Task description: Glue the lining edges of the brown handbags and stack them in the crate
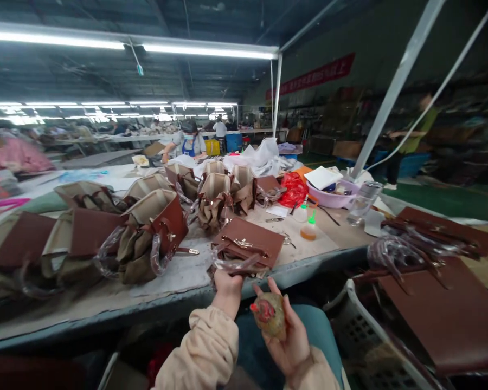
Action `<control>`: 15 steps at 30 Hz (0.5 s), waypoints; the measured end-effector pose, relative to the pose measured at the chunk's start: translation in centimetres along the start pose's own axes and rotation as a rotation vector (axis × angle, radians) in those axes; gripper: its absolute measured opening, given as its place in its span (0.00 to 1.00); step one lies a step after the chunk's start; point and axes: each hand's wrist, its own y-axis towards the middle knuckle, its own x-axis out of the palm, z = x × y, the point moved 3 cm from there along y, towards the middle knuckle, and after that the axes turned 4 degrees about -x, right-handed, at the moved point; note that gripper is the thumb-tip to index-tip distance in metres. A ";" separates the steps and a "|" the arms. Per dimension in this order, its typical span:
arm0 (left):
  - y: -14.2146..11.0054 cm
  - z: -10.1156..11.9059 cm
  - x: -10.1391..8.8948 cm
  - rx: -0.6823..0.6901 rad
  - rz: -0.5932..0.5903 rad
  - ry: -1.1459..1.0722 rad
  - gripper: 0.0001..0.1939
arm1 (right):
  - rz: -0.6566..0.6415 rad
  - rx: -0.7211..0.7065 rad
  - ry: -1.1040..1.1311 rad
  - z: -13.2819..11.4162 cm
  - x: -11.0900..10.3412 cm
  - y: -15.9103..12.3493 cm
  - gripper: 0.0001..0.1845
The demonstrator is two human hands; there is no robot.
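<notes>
My left hand (228,288) is closed at the front edge of a brown leather handbag (252,238), its fingertips partly hidden by the bag and its plastic-wrapped handle. The bag lies on the table with its metal clasp facing up. In my right hand (293,338) I hold a rounded, yellowish-brown lump (273,317) with a dark red patch; its exact kind I cannot tell. That hand is in front of the table edge, lower than the bag, its thumb and fingers around the lump.
Several brown and khaki handbags (171,222) stand open on the left. Small green-capped bottles (309,230), a clear jar (364,203) and a lilac basin (335,199) are on the right. More bags top a white basket (364,325). A co-worker (187,142) sits across.
</notes>
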 end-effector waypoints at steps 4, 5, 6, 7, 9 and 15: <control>-0.3 -1.1 0.5 -0.084 0.014 -0.301 0.17 | -0.047 -0.014 -0.030 -0.2 -0.2 2.4 0.25; -0.5 -1.3 0.6 -0.100 0.023 -0.361 0.18 | -0.063 0.000 -0.029 -0.3 -0.4 2.7 0.24; -0.8 -1.5 0.6 -0.116 0.033 -0.408 0.18 | -0.072 0.017 -0.024 -0.4 -0.7 3.0 0.23; -1.1 -1.6 0.5 -0.135 0.041 -0.444 0.17 | -0.075 0.035 -0.018 -0.5 -0.9 3.1 0.23; -1.8 -1.6 -0.2 -0.189 0.050 -0.483 0.15 | -0.063 0.068 -0.014 -0.7 -1.4 3.2 0.21; -3.3 0.0 -4.1 -0.615 -0.155 -0.352 0.26 | -0.022 0.095 0.028 -2.1 -3.3 2.9 0.19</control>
